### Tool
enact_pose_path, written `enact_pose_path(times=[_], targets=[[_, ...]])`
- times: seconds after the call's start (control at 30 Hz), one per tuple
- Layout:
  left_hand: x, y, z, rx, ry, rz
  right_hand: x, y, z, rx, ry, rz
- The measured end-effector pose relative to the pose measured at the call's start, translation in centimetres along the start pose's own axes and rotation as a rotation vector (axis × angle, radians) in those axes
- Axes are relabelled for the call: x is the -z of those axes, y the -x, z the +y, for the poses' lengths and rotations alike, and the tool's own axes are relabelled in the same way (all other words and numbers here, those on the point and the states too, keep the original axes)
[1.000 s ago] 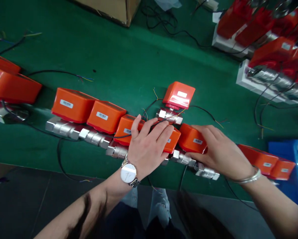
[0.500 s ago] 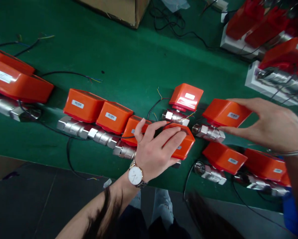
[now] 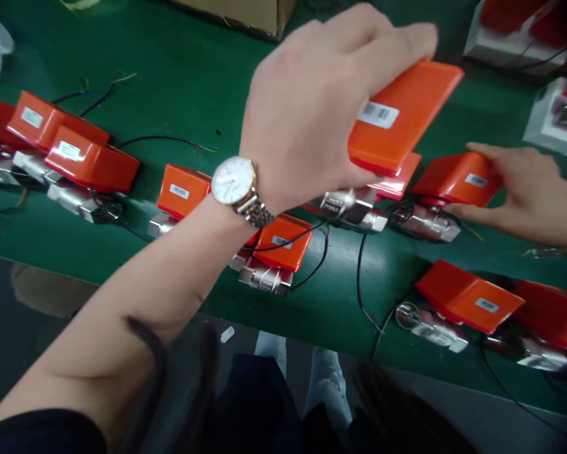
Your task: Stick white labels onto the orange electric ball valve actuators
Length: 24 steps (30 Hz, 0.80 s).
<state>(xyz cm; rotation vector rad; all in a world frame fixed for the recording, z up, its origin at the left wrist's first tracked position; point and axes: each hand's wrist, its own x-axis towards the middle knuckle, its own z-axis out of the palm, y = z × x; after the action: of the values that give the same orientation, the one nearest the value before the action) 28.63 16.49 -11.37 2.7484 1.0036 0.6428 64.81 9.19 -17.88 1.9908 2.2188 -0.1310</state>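
My left hand (image 3: 311, 113), wearing a wristwatch, is closed around an electric ball valve with an orange housing (image 3: 410, 120), lifted toward the camera. A barcode label shows on that housing. Metal valve bodies below my fingers overlap, and I cannot tell which belongs to the lifted valve. Behind it, another orange housing (image 3: 405, 180) is mostly hidden. At the right, the thumb and fingers of my right hand (image 3: 533, 195) grip a second electric ball valve (image 3: 453, 180) by its housing. That valve is upright, its metal body beneath.
Several more valves stand along the green table (image 3: 179, 88): an orange one (image 3: 283, 243) below my left wrist, a group (image 3: 89, 157) at left, and others (image 3: 472, 296) at lower right. Loose black cables (image 3: 361, 277) trail between them. A cardboard box (image 3: 245, 16) and white boxes (image 3: 552, 116) stand farther back.
My left hand has moved up and right from the near row, raising a valve with it. My right hand still grips its valve. The camera view has shifted somewhat.
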Motion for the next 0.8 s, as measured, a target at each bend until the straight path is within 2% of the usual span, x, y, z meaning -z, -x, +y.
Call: enact_pose_path(times=[0.1,0.2,0.3,0.43,0.6,0.8], targets=[[-1.8,-0.4,-3.3,0.061,-0.037,-0.088,0.0,0.4,-1.7,0.141,-0.104,0.071],[-4.4,0.0,-5.5,0.136,0.018,-0.152,0.6,0.7,-4.6,0.185,-0.132,0.169],[-6.1,0.5,-6.5,0.141,-0.027,-0.202,1.4,0.8,-7.8,0.269,-0.121,0.203],[-6.8,0.7,-6.4,0.104,-0.034,-0.276,1.9,0.8,-11.3,0.359,-0.169,0.161],[-6.2,1.6,-6.3,0.081,0.063,-0.329,1.9,0.7,-14.1,0.419,-0.222,0.135],[-2.0,6.0,-8.4,0.162,0.031,-0.224,2.3,1.5,-16.2,0.415,-0.277,0.143]])
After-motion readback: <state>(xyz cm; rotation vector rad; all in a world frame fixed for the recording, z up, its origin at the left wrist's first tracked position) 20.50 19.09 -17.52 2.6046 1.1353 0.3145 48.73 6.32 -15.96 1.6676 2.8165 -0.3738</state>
